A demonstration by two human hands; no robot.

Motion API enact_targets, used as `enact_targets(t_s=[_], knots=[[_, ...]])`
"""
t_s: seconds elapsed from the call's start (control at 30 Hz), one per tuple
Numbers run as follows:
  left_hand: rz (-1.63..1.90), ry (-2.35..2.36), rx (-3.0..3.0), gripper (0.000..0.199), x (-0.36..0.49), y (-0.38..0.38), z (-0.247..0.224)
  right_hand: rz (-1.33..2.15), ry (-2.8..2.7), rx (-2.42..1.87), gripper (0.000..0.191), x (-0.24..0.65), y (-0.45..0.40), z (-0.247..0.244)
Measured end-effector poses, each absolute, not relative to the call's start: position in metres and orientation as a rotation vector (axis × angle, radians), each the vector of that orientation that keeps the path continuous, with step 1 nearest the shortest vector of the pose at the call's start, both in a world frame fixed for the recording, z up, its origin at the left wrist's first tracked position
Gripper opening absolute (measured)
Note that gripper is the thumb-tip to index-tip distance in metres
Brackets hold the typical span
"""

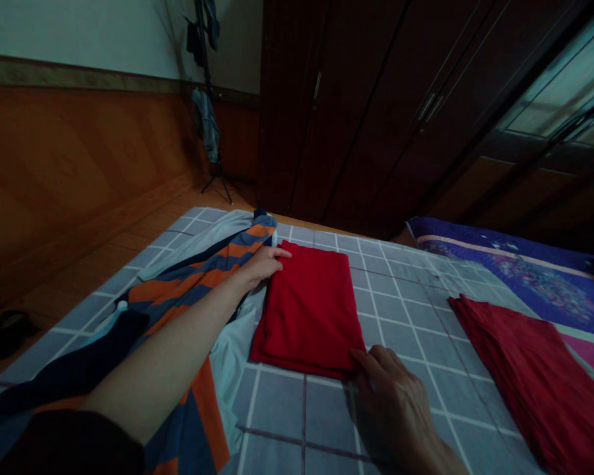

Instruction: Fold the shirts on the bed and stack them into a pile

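Head: fingers [278,253] on red cloth [314,303]

"where does the camera look from?"
"from the person's head, facing forward and down over the grey, white-checked bed [400,330]."
"how near?"
"close: the bare left forearm [173,353] enters at lower left, while the tall dark wooden wardrobe [361,99] stands farther off, across the top."
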State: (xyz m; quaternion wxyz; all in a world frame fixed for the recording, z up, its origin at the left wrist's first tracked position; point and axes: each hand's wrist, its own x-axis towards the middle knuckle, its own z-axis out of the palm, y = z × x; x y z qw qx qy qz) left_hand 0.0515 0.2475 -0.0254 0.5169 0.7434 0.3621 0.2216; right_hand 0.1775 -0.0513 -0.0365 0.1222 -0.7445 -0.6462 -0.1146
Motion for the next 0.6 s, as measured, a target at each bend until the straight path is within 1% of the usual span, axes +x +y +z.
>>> enact_targets(t_s=[0.13, 0.3, 0.43, 0.6], knots=[[0.523, 0.89, 1.779, 0.048, 0.05, 0.246, -0.025, -0.282, -1.928, -2.2, 0.035, 0.179, -0.051, -0.037], [0.556, 0.904, 1.845, 0.039, 0.054, 0.245, -0.027, -0.395, -2.004, -2.288, 0.031, 0.172, -0.048, -0.029], [0.561, 0.921, 1.904, 0.032, 0.056, 0.244, -0.026, -0.513, -2.064, -2.227, 0.033, 0.156, -0.036, -0.019], [0.561, 0.917, 1.966, 0.029, 0.055, 0.244, -0.025, -0.352, -2.257, -2.099, 0.03, 0.116, -0.004, -0.013]])
